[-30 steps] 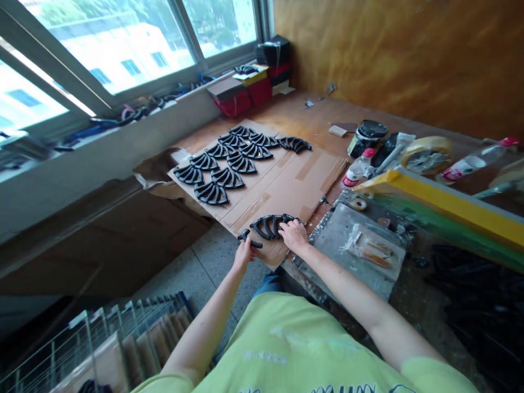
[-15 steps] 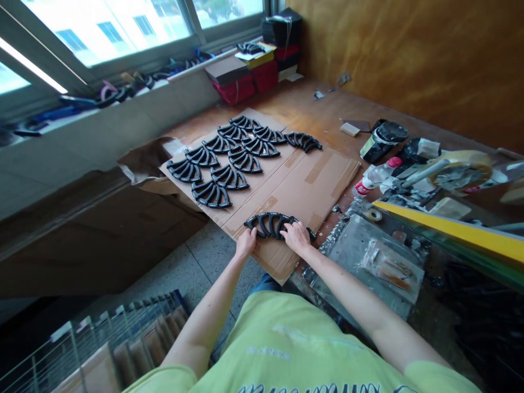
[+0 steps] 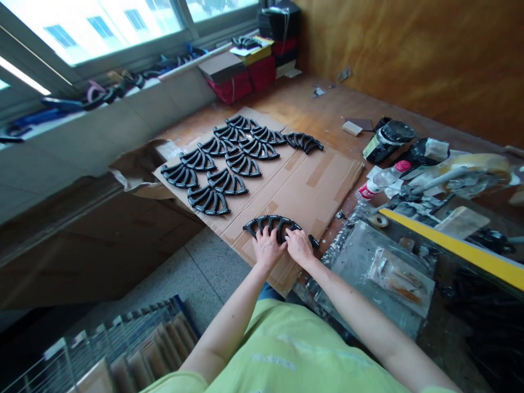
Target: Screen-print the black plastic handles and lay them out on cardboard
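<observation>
A fanned row of curved black pieces with shiny ends [image 3: 272, 221] lies near the front corner of the cardboard sheet [image 3: 282, 207]. My left hand [image 3: 268, 248] rests over the middle of this row, its fingers spread and touching the pieces. Close beside it, my right hand [image 3: 301, 245] has its fingers bent around a piece at the right part of the row; the fingertips are partly hidden. One more black piece [image 3: 314, 242] sticks out just right of that hand. Farther up the sheet, several similar fans [image 3: 216, 183] lie in overlapping rows.
Right of the sheet stand a bottle with a pink cap [image 3: 385, 177], a dark pot [image 3: 388, 141] and a tape roll [image 3: 379, 220]. A yellow-edged board [image 3: 454, 245] juts in at right. Red boxes [image 3: 241, 82] sit by the window. A wire rack [image 3: 135, 344] is low at left.
My left hand has moved right, from the row's left end onto its middle, and its fingers have spread. My right hand stays on the right part. The view has shifted slightly.
</observation>
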Motion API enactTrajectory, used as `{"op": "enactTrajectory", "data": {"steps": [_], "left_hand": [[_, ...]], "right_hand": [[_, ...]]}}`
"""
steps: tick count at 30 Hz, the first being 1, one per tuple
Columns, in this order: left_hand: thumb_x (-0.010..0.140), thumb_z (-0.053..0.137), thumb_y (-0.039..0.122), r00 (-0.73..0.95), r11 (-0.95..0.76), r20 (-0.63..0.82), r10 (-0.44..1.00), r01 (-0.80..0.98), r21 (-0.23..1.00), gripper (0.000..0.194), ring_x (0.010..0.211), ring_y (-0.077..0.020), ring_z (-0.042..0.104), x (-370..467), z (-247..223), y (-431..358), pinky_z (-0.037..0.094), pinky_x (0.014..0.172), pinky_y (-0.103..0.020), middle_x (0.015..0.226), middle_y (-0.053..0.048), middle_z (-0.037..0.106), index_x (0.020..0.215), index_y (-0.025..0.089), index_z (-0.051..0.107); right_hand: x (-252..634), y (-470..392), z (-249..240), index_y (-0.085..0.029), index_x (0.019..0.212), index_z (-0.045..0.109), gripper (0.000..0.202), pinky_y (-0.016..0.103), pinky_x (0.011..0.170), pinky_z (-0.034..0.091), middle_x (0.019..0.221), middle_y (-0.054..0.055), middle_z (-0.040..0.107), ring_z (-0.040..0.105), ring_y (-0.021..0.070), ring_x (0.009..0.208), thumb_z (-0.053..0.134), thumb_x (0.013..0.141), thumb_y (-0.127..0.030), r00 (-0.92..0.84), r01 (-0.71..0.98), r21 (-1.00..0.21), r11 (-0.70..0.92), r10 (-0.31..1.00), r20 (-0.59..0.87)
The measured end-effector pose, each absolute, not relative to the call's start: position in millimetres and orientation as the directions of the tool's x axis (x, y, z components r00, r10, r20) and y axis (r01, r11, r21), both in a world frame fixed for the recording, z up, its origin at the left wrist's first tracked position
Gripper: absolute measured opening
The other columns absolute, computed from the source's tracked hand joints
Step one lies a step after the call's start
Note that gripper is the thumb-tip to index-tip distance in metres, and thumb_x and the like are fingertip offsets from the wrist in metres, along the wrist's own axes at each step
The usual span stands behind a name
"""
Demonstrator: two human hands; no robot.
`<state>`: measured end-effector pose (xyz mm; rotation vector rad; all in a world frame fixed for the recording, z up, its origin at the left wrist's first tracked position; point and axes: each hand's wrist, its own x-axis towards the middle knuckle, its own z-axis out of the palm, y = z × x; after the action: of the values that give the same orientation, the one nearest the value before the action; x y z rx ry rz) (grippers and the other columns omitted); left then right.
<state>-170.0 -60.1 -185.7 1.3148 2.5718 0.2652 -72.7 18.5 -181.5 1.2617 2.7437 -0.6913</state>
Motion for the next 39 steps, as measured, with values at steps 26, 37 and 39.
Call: {"op": "enactTrajectory", "data": {"steps": [26, 37, 39], "left_hand": [[0.085, 0.050, 0.039, -0.217, 0.216, -0.027, 0.976, 0.945, 0.246, 0.042, 0.125, -0.0383, 0.041, -305.5, -185.9, 282.1, 0.032, 0.100, -0.058, 0.130, -0.020, 0.053, 0.119, 0.016, 0.059], [0.087, 0.046, 0.040, -0.119, 0.051, 0.277, 0.954, 0.969, 0.240, 0.067, 0.144, -0.0387, 0.019, -281.5, -219.8, 196.9, 0.029, 0.107, -0.059, 0.157, -0.022, 0.020, 0.147, 0.014, 0.034], [0.086, 0.043, 0.046, -0.128, 0.042, 0.299, 0.946, 0.960, 0.278, 0.068, 0.144, -0.0384, 0.020, -272.9, -221.4, 175.6, 0.030, 0.107, -0.059, 0.157, -0.020, 0.020, 0.146, 0.017, 0.034]], "right_hand": [[-189.6, 293.5, -200.6, -0.010, 0.133, 0.053, 0.046, 0.034, 0.097, 0.039, 0.129, 0.016, 0.059, 0.053, 0.0241, 0.119, 0.033, 0.100, -0.035, -0.339, 0.842, -0.477, 0.251, 0.935, -0.107], [-107.3, 194.4, -163.4, -0.018, 0.114, 0.067, 0.028, 0.029, 0.096, 0.042, 0.110, 0.007, 0.071, 0.063, 0.0182, 0.103, 0.057, 0.090, -0.031, -0.511, 0.593, -0.675, 0.439, 0.853, 0.106], [-54.9, 155.4, -150.8, -0.021, 0.111, 0.070, 0.025, 0.029, 0.096, 0.043, 0.107, 0.004, 0.072, 0.064, 0.0171, 0.101, 0.059, 0.089, -0.028, -0.440, 0.607, -0.689, 0.397, 0.889, 0.124]]}}
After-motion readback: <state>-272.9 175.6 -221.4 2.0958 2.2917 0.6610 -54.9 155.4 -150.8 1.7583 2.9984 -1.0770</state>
